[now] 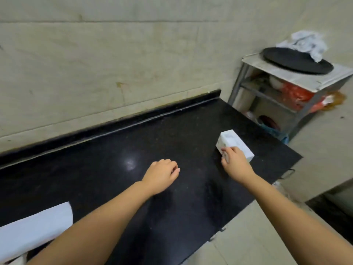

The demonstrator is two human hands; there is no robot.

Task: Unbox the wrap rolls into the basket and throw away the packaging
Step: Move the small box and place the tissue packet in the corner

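Observation:
A small white box (232, 141) lies on the black countertop (114, 159) near its right end. My right hand (236, 162) rests on the box's near end, fingers curled around that corner. My left hand (161, 174) hovers over the middle of the counter with fingers loosely curled and nothing in it. A white roll or sheet (36, 226) lies at the lower left, partly behind my left forearm. No basket is in view.
A metal shelf rack (286, 88) stands beyond the counter's right end, with a black round pan (298, 60) and crumpled paper (307, 43) on top and red bags inside. A tiled wall runs behind the counter. Floor lies to the right.

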